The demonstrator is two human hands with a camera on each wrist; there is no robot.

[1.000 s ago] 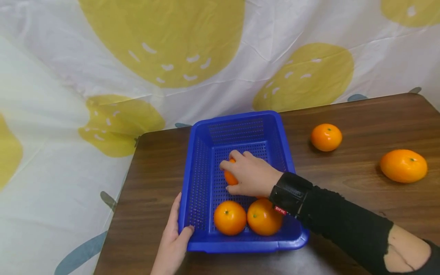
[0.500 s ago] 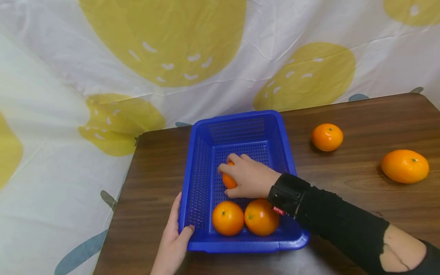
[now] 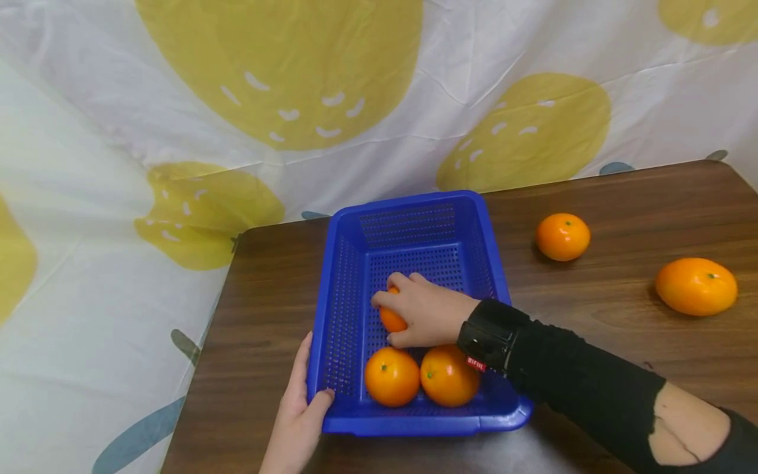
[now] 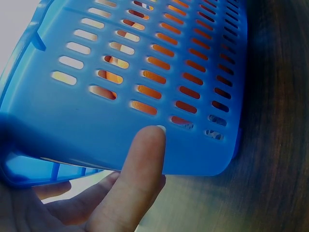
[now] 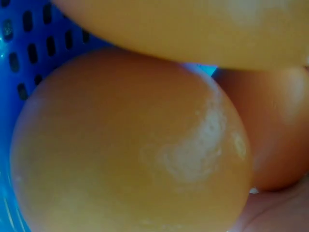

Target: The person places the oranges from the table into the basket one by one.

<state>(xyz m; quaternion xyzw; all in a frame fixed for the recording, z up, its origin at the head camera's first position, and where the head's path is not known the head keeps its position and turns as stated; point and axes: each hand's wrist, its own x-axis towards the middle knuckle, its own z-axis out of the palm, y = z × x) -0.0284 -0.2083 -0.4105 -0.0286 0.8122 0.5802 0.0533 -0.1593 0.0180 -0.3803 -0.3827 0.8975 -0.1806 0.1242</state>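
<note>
One white curtain [image 3: 361, 174] with big yellow fruit shapes is hanging behind a brown wooden table [image 3: 266, 289]. On the table a blue basket [image 3: 414, 424] is standing, its slotted wall letting orange colour show through in the left wrist view. A black sleeve [image 3: 583, 382] is covering part of the person's right arm, which is reaching over the basket's right side.

The right hand [image 3: 426, 313] is curling its fingers and thumb round an orange [image 3: 391, 318] inside the basket, near the middle; I cannot tell whether that orange is touching the basket's floor. The left hand [image 3: 299, 405] is gripping the basket's near left corner, thumb lying over the rim and fingers running along the outside.

A large orange [image 3: 695, 286] is resting on the table at the far right. Two oranges [image 3: 450, 375] are sitting side by side at the basket's near end, and a smaller orange [image 3: 562, 237] is lying on the table between basket and large orange. A black band [image 3: 494, 332] is circling the right wrist, a tiny red tag [image 3: 476, 364] showing on its edge.
</note>
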